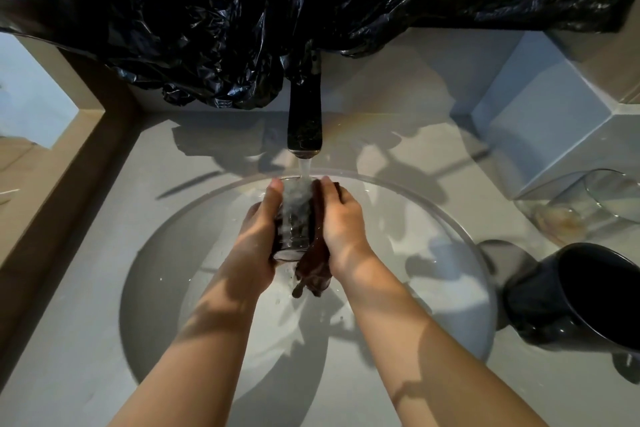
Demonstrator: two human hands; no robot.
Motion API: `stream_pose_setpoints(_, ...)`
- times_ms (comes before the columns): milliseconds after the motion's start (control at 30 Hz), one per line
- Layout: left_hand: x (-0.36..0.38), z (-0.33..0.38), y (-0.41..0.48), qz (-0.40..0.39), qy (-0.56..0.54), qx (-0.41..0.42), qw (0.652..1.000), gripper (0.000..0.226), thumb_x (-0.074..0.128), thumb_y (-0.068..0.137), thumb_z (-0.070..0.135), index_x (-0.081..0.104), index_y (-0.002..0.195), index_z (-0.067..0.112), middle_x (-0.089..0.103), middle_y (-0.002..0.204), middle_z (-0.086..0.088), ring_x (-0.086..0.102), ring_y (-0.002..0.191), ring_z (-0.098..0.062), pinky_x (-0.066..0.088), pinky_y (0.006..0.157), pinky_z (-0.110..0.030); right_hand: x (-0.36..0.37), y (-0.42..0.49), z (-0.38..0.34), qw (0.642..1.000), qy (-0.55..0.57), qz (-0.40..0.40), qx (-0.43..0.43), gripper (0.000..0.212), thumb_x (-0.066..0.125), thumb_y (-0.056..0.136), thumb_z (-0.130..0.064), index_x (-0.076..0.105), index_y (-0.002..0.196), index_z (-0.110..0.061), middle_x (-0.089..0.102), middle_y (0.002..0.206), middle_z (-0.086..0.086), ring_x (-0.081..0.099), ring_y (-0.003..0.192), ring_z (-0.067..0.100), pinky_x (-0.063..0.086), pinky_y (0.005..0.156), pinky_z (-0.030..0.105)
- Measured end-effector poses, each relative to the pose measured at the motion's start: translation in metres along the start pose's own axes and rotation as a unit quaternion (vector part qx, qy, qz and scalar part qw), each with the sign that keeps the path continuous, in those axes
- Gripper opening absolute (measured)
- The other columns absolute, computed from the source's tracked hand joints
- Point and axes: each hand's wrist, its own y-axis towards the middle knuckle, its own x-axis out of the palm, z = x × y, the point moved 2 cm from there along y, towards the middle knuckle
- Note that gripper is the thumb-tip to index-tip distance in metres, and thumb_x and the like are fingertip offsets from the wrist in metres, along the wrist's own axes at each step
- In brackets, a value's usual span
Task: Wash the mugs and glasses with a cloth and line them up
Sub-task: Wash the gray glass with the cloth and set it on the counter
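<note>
From my seat, the far left is a matte grey worktop (69,288), smooth and flat, with a round sink (166,288) sunk into it whose thin rim looks clear and glassy. Over the middle of that bowl the left hand (259,229) grips the glass (294,218): its fingers (275,185) are wrapped close round the left wall, the thumb reaching up to the rim. The glass is a straight-sided clear tumbler with a thick base, tilted with its mouth away from me and wet all over. It sits right under the flat, dark metal tap (305,114), and a pale stream of water (304,166) falls onto it. Crinkled, shiny black plastic sheeting (207,28) hangs behind the tap. Against the right wall of the glass lies a dark brown cloth (313,267), soaked and limp, its loose end dangling below. The right hand (341,218) holds it there, curled over the cloth and pressing it to the glass. Further right on the worktop rests a second glass (595,198), clear with a brownish smear near its base. Whether it stands or lies I cannot tell. Nearest the edge is a glossy dark mug (571,295), round-bodied, just beside the sink rim.
</note>
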Motion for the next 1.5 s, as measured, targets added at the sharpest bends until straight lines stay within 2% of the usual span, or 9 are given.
stream_pose_setpoints(167, 0.005, 0.001, -0.001, -0.01, -0.036, -0.041, 0.998, 0.052, 0.039, 0.095, 0.054, 0.069, 0.103, 0.013, 0.074, 0.099, -0.013, 0.072, 0.085, -0.024, 0.053, 0.08, -0.037, 0.005, -0.004, 0.002, 0.997, 0.018, -0.054, 0.045, 0.026, 0.054, 0.091, -0.048, 0.057, 0.099, -0.023, 0.069, 0.103, 0.012, 0.066, 0.096, 0.035, 0.056, 0.082, 0.052)
stream_pose_setpoints(300, 0.004, 0.001, -0.006, -0.014, -0.016, -0.017, 1.0, 0.066, 0.057, 0.082, 0.062, 0.058, 0.127, 0.013, 0.067, 0.118, -0.018, 0.067, 0.105, -0.031, 0.051, 0.09, -0.043, 0.001, 0.0, 0.002, 1.0, 0.003, -0.007, 0.015, 0.024, 0.051, 0.095, -0.041, 0.063, 0.089, -0.02, 0.07, 0.098, 0.011, 0.066, 0.095, 0.031, 0.051, 0.092, 0.048)
stream_pose_setpoints(533, 0.006, 0.004, -0.005, -0.002, 0.0, -0.026, 1.0, 0.049, 0.042, 0.095, 0.054, 0.066, 0.114, 0.016, 0.073, 0.102, -0.011, 0.07, 0.09, -0.024, 0.052, 0.074, -0.033, 0.008, -0.003, 0.01, 0.997, 0.027, -0.018, 0.069, 0.055, 0.037, 0.083, -0.065, 0.054, 0.117, -0.026, 0.065, 0.115, 0.011, 0.063, 0.103, 0.034, 0.051, 0.092, 0.054)
stream_pose_setpoints(733, 0.001, 0.005, -0.006, -0.028, 0.041, 0.007, 0.999, 0.063, 0.061, 0.081, 0.058, 0.06, 0.122, 0.01, 0.068, 0.108, -0.021, 0.07, 0.087, -0.029, 0.053, 0.06, -0.032, 0.003, -0.007, 0.01, 0.997, 0.017, -0.072, 0.018, 0.045, 0.058, 0.09, -0.045, 0.048, 0.127, -0.023, 0.069, 0.108, 0.01, 0.067, 0.097, 0.028, 0.054, 0.09, 0.049)
stream_pose_setpoints(867, 0.007, 0.002, -0.012, -0.053, 0.006, -0.024, 0.998, 0.047, 0.04, 0.096, 0.051, 0.07, 0.099, 0.015, 0.07, 0.081, -0.011, 0.067, 0.064, -0.02, 0.05, 0.055, -0.029, -0.001, 0.004, 0.001, 0.999, -0.016, 0.04, 0.016, 0.026, 0.048, 0.096, -0.04, 0.064, 0.095, -0.019, 0.07, 0.099, 0.012, 0.066, 0.094, 0.031, 0.051, 0.093, 0.048)
stream_pose_setpoints(1067, 0.006, 0.001, -0.016, -0.065, -0.01, -0.046, 0.997, 0.055, 0.045, 0.085, 0.064, 0.067, 0.116, 0.024, 0.073, 0.106, -0.007, 0.07, 0.095, -0.024, 0.055, 0.083, -0.042, 0.012, -0.018, 0.013, 0.968, -0.2, -0.065, -0.137, 0.057, 0.05, 0.094, -0.043, 0.032, 0.145, -0.023, 0.042, 0.133, -0.011, 0.042, 0.122, 0.007, 0.032, 0.111, 0.028)
stream_pose_setpoints(1233, 0.013, 0.002, -0.028, -0.111, -0.056, -0.083, 0.989, 0.053, 0.04, 0.092, 0.057, 0.069, 0.111, 0.017, 0.072, 0.096, -0.013, 0.071, 0.079, -0.027, 0.058, 0.067, -0.039, -0.003, 0.002, -0.006, 0.98, 0.101, -0.099, 0.14, 0.044, 0.047, 0.094, -0.048, 0.064, 0.107, -0.01, 0.068, 0.082, 0.01, 0.067, 0.072, 0.025, 0.053, 0.069, 0.033)
stream_pose_setpoints(1400, 0.005, 0.012, -0.016, -0.01, -0.041, -0.031, 0.999, 0.06, 0.059, 0.082, 0.061, 0.061, 0.123, 0.017, 0.071, 0.109, -0.011, 0.071, 0.093, -0.024, 0.055, 0.081, -0.038, 0.01, -0.021, 0.01, 0.973, -0.186, -0.102, -0.095, 0.062, 0.049, 0.093, -0.047, 0.026, 0.148, -0.029, 0.033, 0.152, 0.002, 0.033, 0.139, 0.02, 0.027, 0.116, 0.039)
stream_pose_setpoints(1500, 0.002, 0.005, -0.019, -0.026, -0.023, -0.063, 0.997, 0.046, 0.052, 0.09, 0.054, 0.066, 0.115, 0.018, 0.072, 0.105, -0.012, 0.069, 0.096, -0.027, 0.053, 0.084, -0.042, 0.005, -0.018, 0.007, 0.957, -0.236, -0.085, -0.144, 0.06, 0.053, 0.093, -0.043, 0.031, 0.147, -0.028, 0.022, 0.156, 0.002, 0.026, 0.142, 0.02, 0.024, 0.117, 0.038)
